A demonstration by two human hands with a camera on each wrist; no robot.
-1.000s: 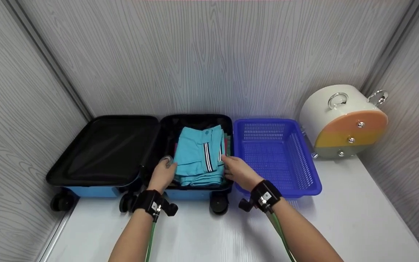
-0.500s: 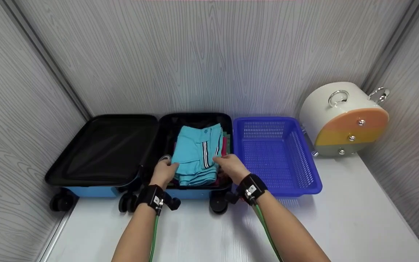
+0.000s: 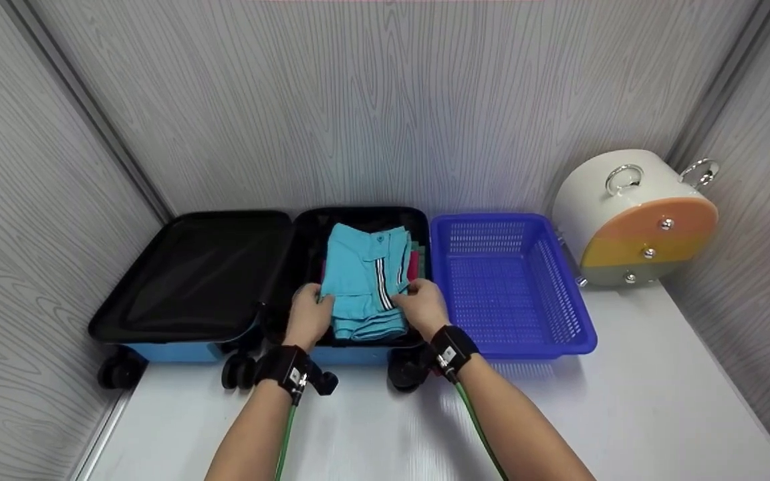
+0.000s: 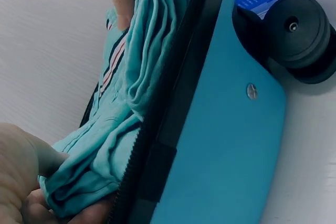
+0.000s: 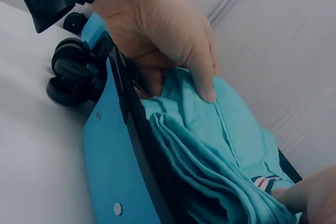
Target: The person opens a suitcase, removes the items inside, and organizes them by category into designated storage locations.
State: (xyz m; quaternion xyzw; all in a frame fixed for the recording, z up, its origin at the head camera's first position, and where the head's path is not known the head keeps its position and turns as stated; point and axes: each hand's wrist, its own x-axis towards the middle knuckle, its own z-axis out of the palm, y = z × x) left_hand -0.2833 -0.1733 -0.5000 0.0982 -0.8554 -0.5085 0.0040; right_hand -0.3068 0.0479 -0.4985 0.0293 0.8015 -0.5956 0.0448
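A folded teal shirt [image 3: 366, 280] with a striped placket tops a stack of clothes in the right half of an open blue suitcase [image 3: 358, 354]. My left hand [image 3: 311, 304] grips the stack's left edge, thumb on top of the teal cloth [image 5: 220, 145]. Gripping the right edge is my right hand [image 3: 413, 297]. In the left wrist view the teal folds [image 4: 136, 72] bulge over the suitcase's zipper rim, with my left hand [image 4: 23, 182] curled under them. Red and green garments [image 3: 414, 262] peek out beneath.
The suitcase's black-lined lid [image 3: 191, 274] lies flat to the left. A blue plastic basket [image 3: 575, 321] stands right of the suitcase. A white drum-like container [image 3: 629, 217] with an orange and yellow face sits at the back right. Suitcase wheels [image 3: 241, 367] rest on the white table.
Both hands have moved inward along the stack's sides; the right hand came left from the suitcase's right rim. The teal stack is squeezed narrower between them.
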